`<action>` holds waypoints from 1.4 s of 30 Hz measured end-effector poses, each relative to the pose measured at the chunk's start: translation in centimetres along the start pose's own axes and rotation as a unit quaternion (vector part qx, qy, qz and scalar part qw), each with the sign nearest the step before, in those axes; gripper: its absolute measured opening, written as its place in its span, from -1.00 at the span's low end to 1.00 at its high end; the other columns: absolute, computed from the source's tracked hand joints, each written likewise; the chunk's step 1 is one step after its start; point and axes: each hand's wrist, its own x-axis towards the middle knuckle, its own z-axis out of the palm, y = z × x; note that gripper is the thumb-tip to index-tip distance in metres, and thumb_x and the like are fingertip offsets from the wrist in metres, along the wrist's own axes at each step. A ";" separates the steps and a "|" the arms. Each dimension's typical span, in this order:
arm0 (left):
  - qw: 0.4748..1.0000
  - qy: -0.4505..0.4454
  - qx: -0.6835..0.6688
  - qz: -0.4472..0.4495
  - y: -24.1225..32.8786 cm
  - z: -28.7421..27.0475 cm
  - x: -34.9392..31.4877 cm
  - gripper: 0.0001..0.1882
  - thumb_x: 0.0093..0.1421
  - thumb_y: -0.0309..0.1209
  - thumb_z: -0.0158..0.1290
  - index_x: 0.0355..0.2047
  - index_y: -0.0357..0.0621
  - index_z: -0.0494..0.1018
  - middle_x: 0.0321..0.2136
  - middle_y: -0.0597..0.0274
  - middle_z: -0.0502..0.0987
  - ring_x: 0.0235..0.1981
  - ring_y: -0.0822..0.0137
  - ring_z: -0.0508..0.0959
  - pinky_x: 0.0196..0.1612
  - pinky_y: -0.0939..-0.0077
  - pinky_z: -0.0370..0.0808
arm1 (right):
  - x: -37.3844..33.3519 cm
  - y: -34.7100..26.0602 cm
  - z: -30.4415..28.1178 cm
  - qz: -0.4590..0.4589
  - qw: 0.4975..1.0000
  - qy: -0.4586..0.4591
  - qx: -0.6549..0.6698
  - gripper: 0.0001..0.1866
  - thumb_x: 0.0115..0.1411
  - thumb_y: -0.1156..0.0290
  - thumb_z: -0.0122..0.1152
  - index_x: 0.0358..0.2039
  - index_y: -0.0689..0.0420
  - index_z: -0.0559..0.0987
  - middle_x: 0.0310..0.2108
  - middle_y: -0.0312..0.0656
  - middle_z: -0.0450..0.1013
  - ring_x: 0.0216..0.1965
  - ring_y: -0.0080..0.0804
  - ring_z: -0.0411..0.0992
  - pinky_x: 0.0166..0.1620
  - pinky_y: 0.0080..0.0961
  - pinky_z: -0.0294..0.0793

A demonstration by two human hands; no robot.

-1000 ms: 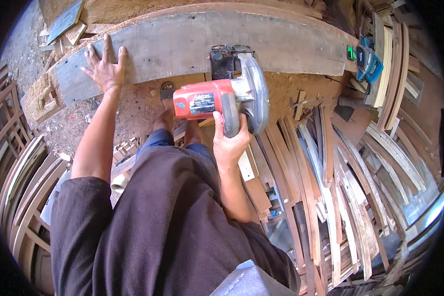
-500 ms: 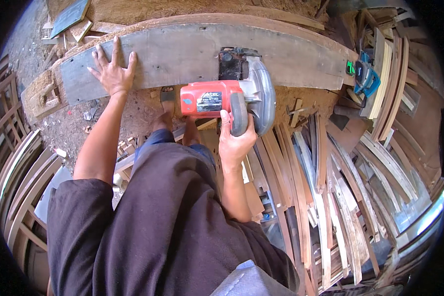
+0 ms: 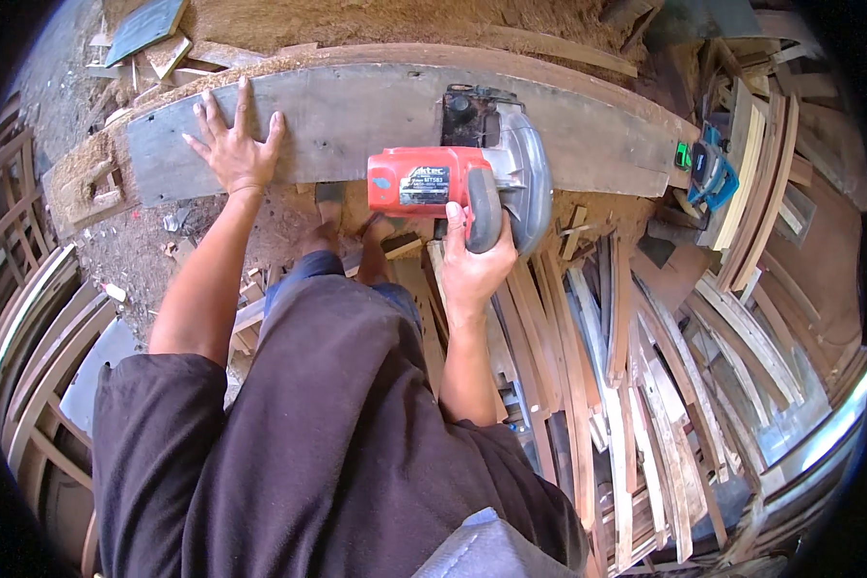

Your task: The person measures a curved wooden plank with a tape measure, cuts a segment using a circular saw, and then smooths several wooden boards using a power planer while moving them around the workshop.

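The right hand grips the saw, which sits on the board, now nearer its far edge, leaving less width ahead; the left hand lies flat, splayed, near the board's left end.

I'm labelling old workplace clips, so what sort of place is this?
Probably a woodworking shop: there's a handheld circular saw at a long grey plank, sawdust beyond it, and many wooden strips piled at the right.
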 end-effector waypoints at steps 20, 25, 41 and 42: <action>1.000 -0.024 -0.009 -0.012 0.5 -1.1 0.4 -0.12 0.17 0.34 0.06 0.49 0.64 0.14 0.52 -0.12 0.00 0.55 -0.18 -0.05 0.45 -0.51 -0.27 | 6.2 -2.8 3.1 -0.005 1.000 -0.019 0.024 -0.65 0.23 0.39 0.49 -0.05 0.32 0.66 -0.35 -0.23 0.60 -0.35 -0.50 0.54 -0.23 -0.45 0.57; 0.999 -0.025 -0.019 -0.022 0.7 -1.3 0.6 -0.12 0.16 0.30 0.09 0.49 0.63 0.16 0.52 -0.12 0.00 0.55 -0.18 -0.05 0.45 -0.51 -0.28 | 8.2 -3.5 4.2 -0.012 1.000 -0.016 0.018 -0.63 0.25 0.42 0.45 0.03 0.30 0.66 -0.27 -0.19 0.64 -0.28 -0.49 0.57 -0.15 -0.44 0.59; 0.999 -0.006 -0.012 -0.033 -0.2 0.1 -0.2 -0.19 0.22 0.29 0.04 0.47 0.67 0.18 0.53 -0.02 0.03 0.56 -0.09 -0.05 0.48 -0.42 -0.30 | 8.5 -4.1 -7.8 0.002 0.993 0.088 0.073 -0.65 0.20 0.36 0.51 -0.07 0.29 0.68 -0.22 -0.17 0.67 -0.21 -0.44 0.60 -0.07 -0.39 0.57; 0.999 -0.006 -0.012 -0.038 -0.1 0.2 -0.2 -0.20 0.23 0.29 0.04 0.47 0.67 0.18 0.53 -0.02 0.04 0.56 -0.08 -0.04 0.49 -0.41 -0.30 | 8.2 -3.3 -9.8 0.018 0.991 0.105 0.076 -0.64 0.20 0.38 0.50 -0.04 0.30 0.68 -0.18 -0.16 0.67 -0.18 -0.43 0.60 -0.04 -0.40 0.57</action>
